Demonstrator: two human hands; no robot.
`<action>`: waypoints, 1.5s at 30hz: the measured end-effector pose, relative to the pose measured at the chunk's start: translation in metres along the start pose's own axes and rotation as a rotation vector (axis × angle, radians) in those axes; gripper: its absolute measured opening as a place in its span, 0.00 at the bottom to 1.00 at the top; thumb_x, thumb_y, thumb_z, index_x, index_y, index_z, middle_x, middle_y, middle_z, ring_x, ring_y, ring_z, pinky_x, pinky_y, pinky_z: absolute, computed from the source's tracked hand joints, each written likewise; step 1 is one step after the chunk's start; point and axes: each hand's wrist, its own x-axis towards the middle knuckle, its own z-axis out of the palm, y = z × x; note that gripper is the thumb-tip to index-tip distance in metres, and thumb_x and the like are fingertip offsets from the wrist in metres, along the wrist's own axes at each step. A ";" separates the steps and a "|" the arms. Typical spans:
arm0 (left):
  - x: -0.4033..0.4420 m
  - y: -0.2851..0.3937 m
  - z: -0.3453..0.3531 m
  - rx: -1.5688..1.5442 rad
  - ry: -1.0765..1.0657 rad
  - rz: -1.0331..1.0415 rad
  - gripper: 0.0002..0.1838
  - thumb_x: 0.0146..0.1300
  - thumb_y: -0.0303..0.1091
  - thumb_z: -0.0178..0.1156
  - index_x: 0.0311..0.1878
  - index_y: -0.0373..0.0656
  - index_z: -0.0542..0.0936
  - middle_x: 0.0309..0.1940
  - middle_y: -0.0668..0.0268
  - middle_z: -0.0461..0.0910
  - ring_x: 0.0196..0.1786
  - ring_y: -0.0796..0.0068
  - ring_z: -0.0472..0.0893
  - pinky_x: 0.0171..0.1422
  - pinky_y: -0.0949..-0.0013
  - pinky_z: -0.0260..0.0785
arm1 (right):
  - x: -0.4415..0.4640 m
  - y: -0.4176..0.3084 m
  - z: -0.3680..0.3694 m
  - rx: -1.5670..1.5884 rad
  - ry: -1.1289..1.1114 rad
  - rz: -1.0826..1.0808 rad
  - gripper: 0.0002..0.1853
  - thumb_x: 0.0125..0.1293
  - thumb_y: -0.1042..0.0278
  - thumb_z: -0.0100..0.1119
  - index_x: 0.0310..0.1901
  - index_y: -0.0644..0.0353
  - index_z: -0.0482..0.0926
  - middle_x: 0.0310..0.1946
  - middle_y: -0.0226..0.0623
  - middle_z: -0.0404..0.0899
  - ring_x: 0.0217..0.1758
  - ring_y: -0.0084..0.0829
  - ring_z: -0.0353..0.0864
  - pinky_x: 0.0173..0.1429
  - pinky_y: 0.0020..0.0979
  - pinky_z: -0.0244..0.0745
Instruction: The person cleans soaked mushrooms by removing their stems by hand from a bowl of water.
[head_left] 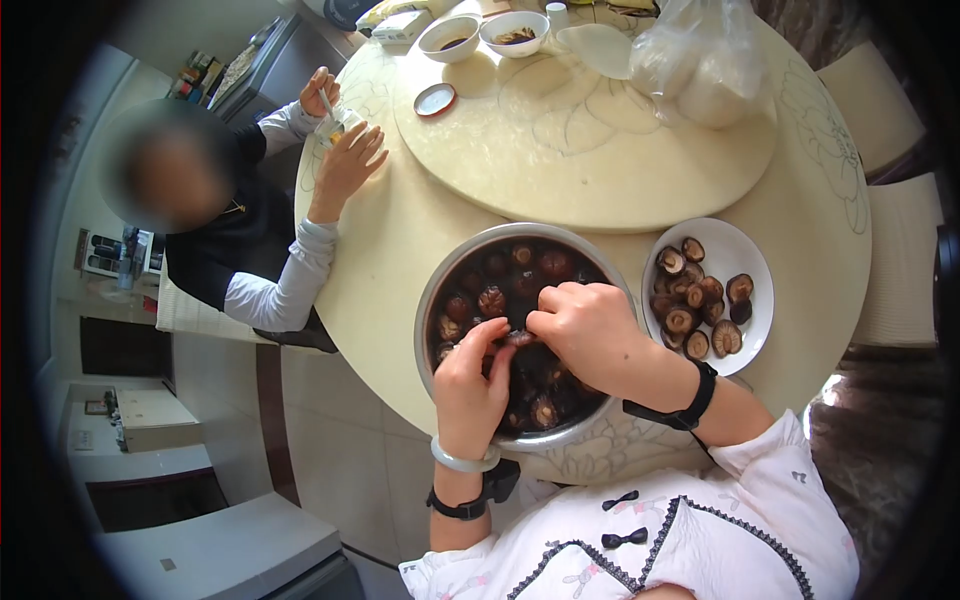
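A metal basin of dark liquid holds many soaking shiitake mushrooms. Over its middle, my left hand pinches a small dark shiitake mushroom between thumb and fingers. My right hand grips the same mushroom from the other side, its fingertips closed and partly hiding it. To the right of the basin stands a white plate with a pile of shiitake mushrooms, several with their gill sides showing.
A raised round turntable carries a jar lid, two white bowls and a plastic bag with pale round contents. On the left, another person sits at the table, hands around a small container. Chairs stand at the right.
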 end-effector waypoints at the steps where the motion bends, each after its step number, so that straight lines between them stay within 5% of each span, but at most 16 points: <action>1: 0.001 0.007 0.000 -0.120 -0.020 -0.060 0.14 0.58 0.16 0.63 0.47 0.38 0.85 0.37 0.60 0.87 0.38 0.66 0.86 0.46 0.66 0.78 | 0.002 -0.001 -0.005 0.037 0.041 -0.018 0.02 0.52 0.68 0.64 0.28 0.53 0.80 0.28 0.31 0.77 0.34 0.34 0.82 0.34 0.37 0.77; 4: -0.001 0.009 -0.009 -0.236 -0.106 -0.143 0.16 0.57 0.13 0.61 0.49 0.37 0.85 0.42 0.59 0.88 0.44 0.67 0.86 0.50 0.67 0.78 | 0.005 0.002 -0.007 0.179 0.110 -0.051 0.04 0.54 0.69 0.64 0.32 0.54 0.81 0.28 0.34 0.79 0.35 0.35 0.83 0.35 0.36 0.78; 6: -0.001 -0.008 -0.005 -0.083 0.115 0.223 0.19 0.56 0.15 0.62 0.51 0.39 0.85 0.45 0.58 0.87 0.43 0.60 0.86 0.50 0.64 0.79 | 0.006 0.002 -0.006 0.284 0.141 -0.065 0.05 0.56 0.70 0.63 0.35 0.56 0.82 0.29 0.36 0.80 0.35 0.36 0.84 0.36 0.35 0.79; 9: -0.005 -0.002 -0.005 -0.021 0.183 0.312 0.15 0.54 0.15 0.65 0.45 0.38 0.85 0.46 0.58 0.87 0.42 0.60 0.86 0.49 0.64 0.78 | 0.008 0.003 -0.005 0.752 0.016 0.204 0.13 0.70 0.68 0.57 0.53 0.62 0.78 0.35 0.45 0.86 0.36 0.44 0.87 0.40 0.37 0.81; 12: -0.008 0.002 -0.004 0.059 0.247 0.388 0.11 0.53 0.15 0.67 0.39 0.38 0.83 0.46 0.59 0.87 0.43 0.60 0.86 0.49 0.64 0.78 | 0.009 0.002 -0.011 0.868 -0.207 0.257 0.12 0.72 0.66 0.57 0.50 0.63 0.79 0.31 0.45 0.85 0.34 0.41 0.87 0.39 0.35 0.80; 18: -0.011 0.001 -0.004 -0.031 0.247 0.312 0.14 0.56 0.16 0.66 0.46 0.38 0.82 0.46 0.57 0.86 0.44 0.60 0.85 0.49 0.63 0.78 | 0.011 0.002 -0.021 0.934 -0.323 0.231 0.10 0.69 0.64 0.63 0.43 0.63 0.81 0.28 0.44 0.84 0.31 0.39 0.87 0.35 0.36 0.79; 21: -0.008 0.000 -0.007 0.030 0.158 0.182 0.15 0.59 0.17 0.65 0.50 0.38 0.81 0.46 0.58 0.86 0.43 0.60 0.85 0.48 0.63 0.78 | 0.006 0.001 -0.005 0.747 -0.125 0.118 0.08 0.67 0.67 0.64 0.40 0.63 0.81 0.26 0.43 0.83 0.30 0.41 0.86 0.34 0.36 0.80; 23: -0.008 -0.004 -0.007 0.039 0.123 0.136 0.15 0.62 0.19 0.63 0.53 0.39 0.81 0.46 0.58 0.85 0.43 0.60 0.85 0.48 0.63 0.78 | 0.002 -0.001 0.001 0.356 0.005 0.075 0.06 0.64 0.68 0.65 0.37 0.60 0.82 0.28 0.40 0.82 0.31 0.41 0.85 0.35 0.37 0.80; 26: -0.006 -0.005 -0.014 0.073 0.157 0.111 0.16 0.64 0.20 0.62 0.56 0.39 0.80 0.46 0.58 0.85 0.43 0.60 0.85 0.50 0.62 0.78 | -0.003 -0.003 -0.003 0.143 -0.046 0.018 0.05 0.63 0.67 0.66 0.36 0.58 0.81 0.31 0.38 0.80 0.35 0.40 0.84 0.36 0.37 0.81; 32: 0.000 -0.008 -0.026 0.086 0.002 0.047 0.25 0.62 0.26 0.66 0.63 0.38 0.75 0.48 0.54 0.84 0.50 0.56 0.83 0.55 0.59 0.75 | 0.008 -0.008 -0.022 0.390 0.148 -0.012 0.06 0.61 0.65 0.67 0.35 0.56 0.81 0.32 0.35 0.80 0.36 0.38 0.84 0.36 0.36 0.80; 38: 0.016 -0.006 -0.021 0.314 -0.183 0.203 0.26 0.52 0.25 0.70 0.57 0.43 0.81 0.55 0.56 0.82 0.56 0.53 0.80 0.62 0.56 0.73 | 0.004 0.001 -0.035 0.318 0.035 0.023 0.04 0.60 0.66 0.68 0.35 0.53 0.83 0.29 0.31 0.82 0.35 0.37 0.85 0.36 0.37 0.80; 43: 0.014 -0.022 -0.013 0.225 -0.152 0.195 0.21 0.56 0.23 0.65 0.56 0.42 0.82 0.50 0.56 0.84 0.47 0.51 0.83 0.54 0.57 0.77 | -0.005 0.017 -0.084 0.157 0.054 0.111 0.06 0.58 0.66 0.69 0.36 0.53 0.84 0.29 0.33 0.83 0.34 0.37 0.85 0.37 0.37 0.80; 45: 0.014 -0.019 -0.013 -0.029 -0.141 0.013 0.19 0.62 0.23 0.61 0.57 0.39 0.79 0.48 0.57 0.85 0.40 0.58 0.86 0.47 0.63 0.79 | -0.015 0.031 -0.103 -0.016 0.008 0.209 0.08 0.57 0.63 0.70 0.36 0.55 0.84 0.29 0.35 0.83 0.33 0.38 0.85 0.38 0.38 0.78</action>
